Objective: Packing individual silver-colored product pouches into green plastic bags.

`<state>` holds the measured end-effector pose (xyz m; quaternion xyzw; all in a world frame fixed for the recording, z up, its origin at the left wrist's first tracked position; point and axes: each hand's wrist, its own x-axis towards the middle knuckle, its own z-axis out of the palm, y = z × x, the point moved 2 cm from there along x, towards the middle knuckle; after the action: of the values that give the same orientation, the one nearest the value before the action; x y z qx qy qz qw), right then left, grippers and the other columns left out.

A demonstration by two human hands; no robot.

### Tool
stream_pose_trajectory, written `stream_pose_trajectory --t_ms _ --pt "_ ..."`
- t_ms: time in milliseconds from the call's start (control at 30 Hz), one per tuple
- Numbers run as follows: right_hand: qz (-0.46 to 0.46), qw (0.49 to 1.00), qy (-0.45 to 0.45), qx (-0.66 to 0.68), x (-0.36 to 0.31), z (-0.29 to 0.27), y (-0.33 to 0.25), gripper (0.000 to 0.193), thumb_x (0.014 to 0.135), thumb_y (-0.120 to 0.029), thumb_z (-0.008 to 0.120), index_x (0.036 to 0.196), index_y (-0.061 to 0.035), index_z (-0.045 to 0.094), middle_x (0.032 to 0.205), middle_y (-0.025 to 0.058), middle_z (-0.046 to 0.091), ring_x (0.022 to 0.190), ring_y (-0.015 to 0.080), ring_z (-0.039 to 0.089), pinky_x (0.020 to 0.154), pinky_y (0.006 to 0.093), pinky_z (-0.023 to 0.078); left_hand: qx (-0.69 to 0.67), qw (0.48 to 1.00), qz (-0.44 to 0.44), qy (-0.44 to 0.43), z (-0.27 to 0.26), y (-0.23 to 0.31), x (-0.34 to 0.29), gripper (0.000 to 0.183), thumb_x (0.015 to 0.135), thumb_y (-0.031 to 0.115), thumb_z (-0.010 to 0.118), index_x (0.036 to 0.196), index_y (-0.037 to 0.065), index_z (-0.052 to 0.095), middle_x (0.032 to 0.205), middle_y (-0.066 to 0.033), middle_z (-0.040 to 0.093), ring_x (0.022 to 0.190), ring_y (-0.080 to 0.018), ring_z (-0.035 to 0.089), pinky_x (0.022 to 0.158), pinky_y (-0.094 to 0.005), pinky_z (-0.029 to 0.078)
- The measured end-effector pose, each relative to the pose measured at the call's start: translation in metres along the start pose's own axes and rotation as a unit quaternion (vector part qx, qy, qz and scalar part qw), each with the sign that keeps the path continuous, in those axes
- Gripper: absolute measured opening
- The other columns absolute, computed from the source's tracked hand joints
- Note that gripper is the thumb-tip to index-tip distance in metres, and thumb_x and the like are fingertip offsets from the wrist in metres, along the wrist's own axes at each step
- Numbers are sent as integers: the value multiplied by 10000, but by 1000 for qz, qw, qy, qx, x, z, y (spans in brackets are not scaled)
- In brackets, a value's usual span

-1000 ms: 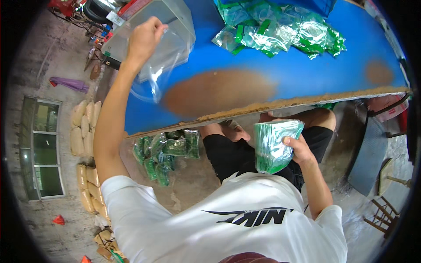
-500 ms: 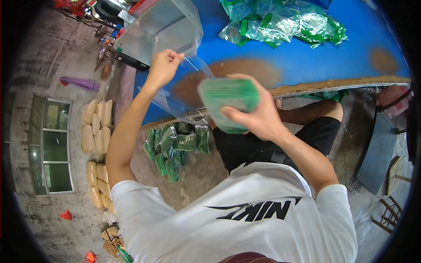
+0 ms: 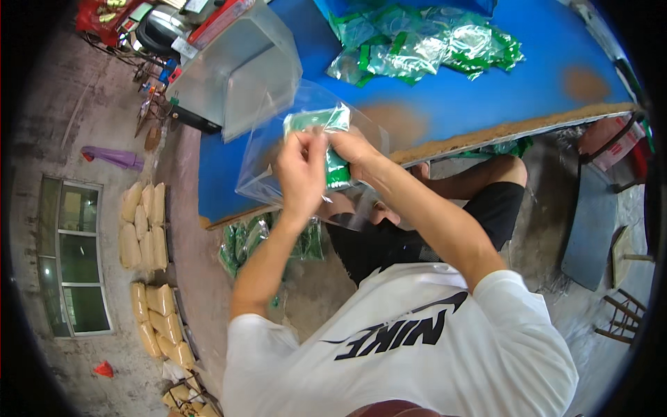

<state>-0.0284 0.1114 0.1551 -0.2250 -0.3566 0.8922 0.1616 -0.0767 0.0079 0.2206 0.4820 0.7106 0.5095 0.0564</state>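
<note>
Bin [image 3: 262, 59] sits at blue table [image 3: 535, 52] left, presumably within reach. Clear bag [image 3: 261, 169] spreads around green packet stack [image 3: 313, 121], inside or not unclear. Left hand [image 3: 302, 169] pinched closed, on bag or stack can't tell; right hand [image 3: 354, 149] grasps stack's side, probably keeping it squared. Loose packets [image 3: 427, 47] lie farther right.

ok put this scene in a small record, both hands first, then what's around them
left hand: fingers pinched, apparently on the clear bag
right hand: gripping the green packet stack
stack and bag: overlapping; how far inside is unclear
surface: blue table, brown patches
on table: green-and-clear packets, heaped
beyond left hand: translucent box
below table: filled green bags
by wall: tan sacks, stacked
</note>
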Motion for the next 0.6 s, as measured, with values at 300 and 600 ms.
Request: stream_pose_trajectory --t_ms 300,600 --pt "-288 872 -52 -392 -43 -1 -33 482 851 -243 746 1254 -12 619 1171 154 666 1081 279 631 893 394 504 -191 973 -50 -120 56 59 -66 125 985 121 648 971 25 568 743 -14 588 576 -58 525 501 -217 402" --pt "-263 935 -135 -198 -42 5 -31 447 788 -212 788 1162 -20 637 1017 60 699 921 132 639 829 317 519 340 831 401 -181 -6 80 121 275 895 242 679 1013 -4 716 897 -141 706 842 -303 669 772 -362 519"
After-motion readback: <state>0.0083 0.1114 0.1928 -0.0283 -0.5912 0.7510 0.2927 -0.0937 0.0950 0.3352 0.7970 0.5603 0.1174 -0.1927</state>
